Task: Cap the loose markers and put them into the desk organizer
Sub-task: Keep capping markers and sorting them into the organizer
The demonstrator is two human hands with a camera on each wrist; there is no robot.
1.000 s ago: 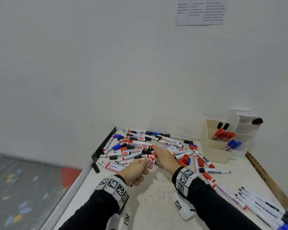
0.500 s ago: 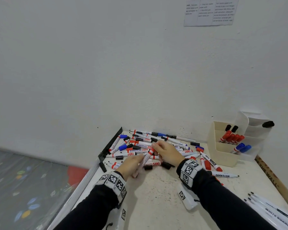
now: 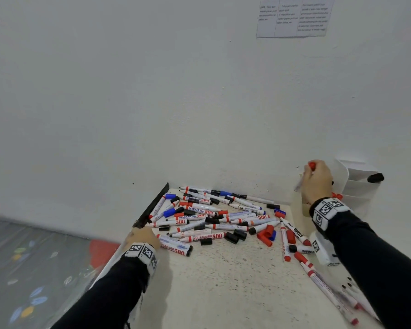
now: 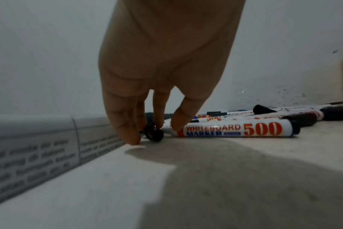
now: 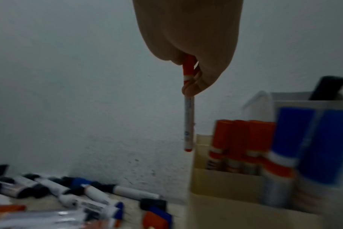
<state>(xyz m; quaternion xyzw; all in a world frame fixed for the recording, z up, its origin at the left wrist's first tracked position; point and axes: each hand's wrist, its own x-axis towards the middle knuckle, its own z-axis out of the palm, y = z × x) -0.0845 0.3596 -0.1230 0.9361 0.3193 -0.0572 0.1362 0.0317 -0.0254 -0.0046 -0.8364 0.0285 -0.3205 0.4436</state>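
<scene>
My right hand (image 3: pixel 316 181) is raised over the desk organizer (image 3: pixel 356 186) at the back right. It grips a slim white marker with a red cap (image 5: pixel 189 120), held upright with the cap up, just left of the organizer's beige wall (image 5: pixel 225 186). Red-capped markers (image 5: pixel 243 139) and blue-capped ones (image 5: pixel 303 139) stand inside. A pile of loose markers and caps (image 3: pixel 211 217) covers the back of the table. My left hand (image 3: pixel 141 235) is down at the pile's left end. Its fingertips close on a black cap (image 4: pixel 156 135) beside a "Whiteboard Marker 500" (image 4: pixel 233 130).
The table's left edge carries a black bracket (image 3: pixel 152 207), and the floor drops away beyond it. More markers (image 3: pixel 330 288) lie along the right front. A small white box (image 3: pixel 323 252) sits under my right forearm. A printed sheet (image 3: pixel 294 17) hangs on the wall.
My right hand has carried the red-capped marker from the pile up and right to the organizer. My left hand let go of that marker and moved left to the pile's edge.
</scene>
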